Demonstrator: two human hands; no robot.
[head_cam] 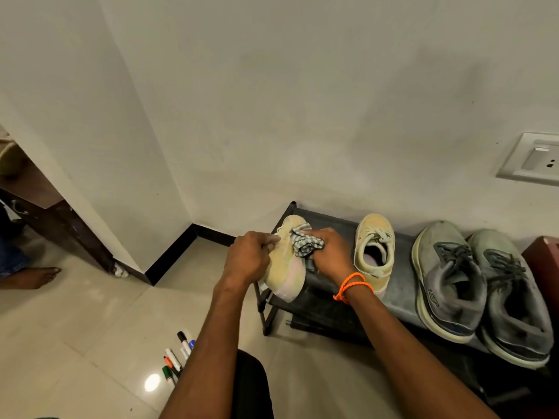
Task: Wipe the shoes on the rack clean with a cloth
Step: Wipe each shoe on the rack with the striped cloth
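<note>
Right hand (331, 252) fingers curl around a bunched striped cloth (305, 244), pressing it on the yellow shoe (286, 267); left hand (249, 257) fingers pinch that shoe's side, tilting it over the rack (399, 285) left end. Both forearms reach forward. Its mate (373, 251) stands just right.

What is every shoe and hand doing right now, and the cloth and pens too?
Pale yellow canvas shoe in hand: lifted, tilted on its side, being wiped.
Striped grey cloth: bunched, pressed on that shoe.
Left hand: grips the shoe.
Right hand: grips the cloth.
Second pale yellow shoe: upright on the black rack.
Two grey sneakers: side by side on the rack.
Marker pens: lying on the floor.
</note>
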